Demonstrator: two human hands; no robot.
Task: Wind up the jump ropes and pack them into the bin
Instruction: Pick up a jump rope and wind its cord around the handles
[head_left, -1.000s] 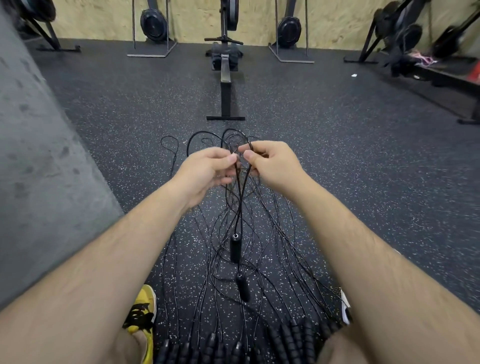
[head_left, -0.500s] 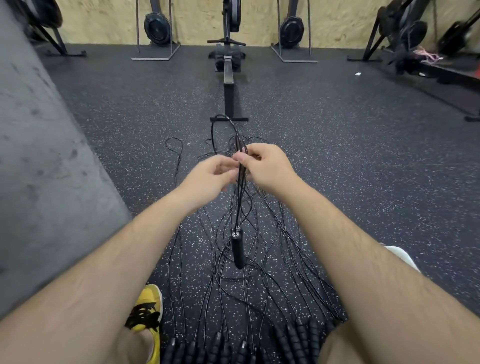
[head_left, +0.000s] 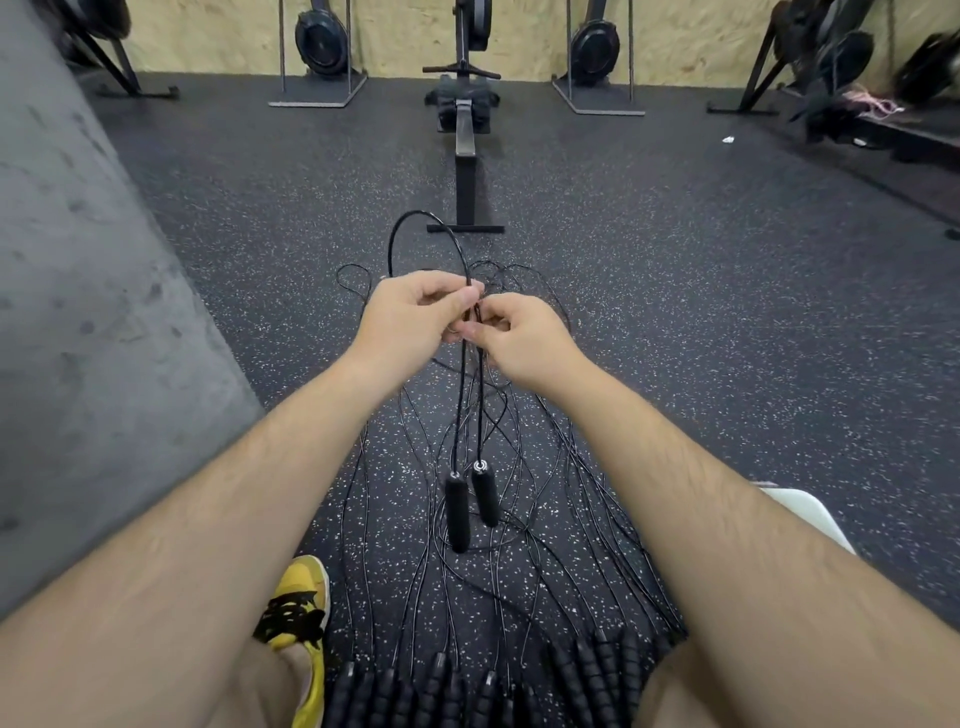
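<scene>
Head view. The left hand (head_left: 415, 312) and right hand (head_left: 519, 338) meet at centre frame with their fingertips touching. Each has its fingers curled and pinches the thin black cord of one jump rope (head_left: 460, 410), so both hands are clamped on the same rope and held together above the floor. Above the hands, a loop (head_left: 417, 212) of this cord arches up and back down into the left hand. Below them, two strands hang side by side and end in two black foam handles (head_left: 458, 512), which dangle just beside each other and clear of the hands. The other jump ropes (head_left: 605, 670) lie on the speckled black rubber floor (head_left: 727, 312). Their cords run lengthwise under the forearms and their black handles are ranged in a row at the lower edge of the frame. A yellow-and-black shoe (head_left: 301, 597) rests on the floor at lower left. A white object (head_left: 810, 514), partly hidden behind the right forearm, cannot be identified. A grey wall (head_left: 78, 312) borders the left side. A rowing machine (head_left: 465, 130) stands well beyond the ropes, in line with the hands.
</scene>
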